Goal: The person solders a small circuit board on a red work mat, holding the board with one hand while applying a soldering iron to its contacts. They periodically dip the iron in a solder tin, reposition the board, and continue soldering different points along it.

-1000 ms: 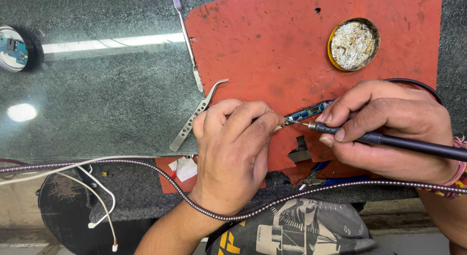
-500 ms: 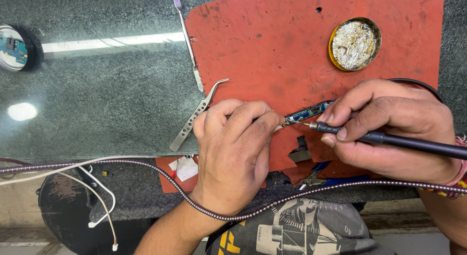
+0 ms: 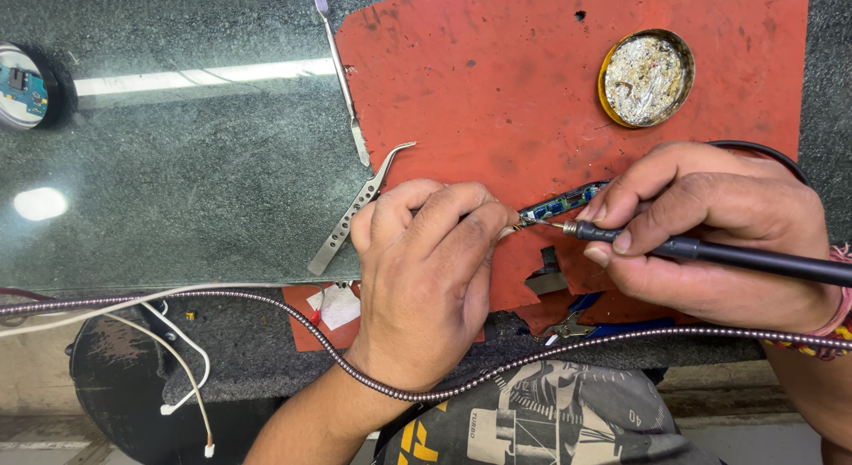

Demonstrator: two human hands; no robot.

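Scuffed red mat (image 3: pixel 497 92) (speckled stone beneath)

Bright, sharp view; overhead light glares off the glass tabletop (image 3: pixel 177 163).

Both arms are bare, with no sleeves. The right hand (image 3: pixel 710 225) wears a red and pink thread band (image 3: pixel 830 327) at its wrist. The dark grey printed shirt (image 3: pixel 550 421) has yellow and white pictures.

Glass-topped bench (image 3: pixel 177 163) (red mat (image 3: pixel 497 101), tweezers (image 3: pixel 355 212))
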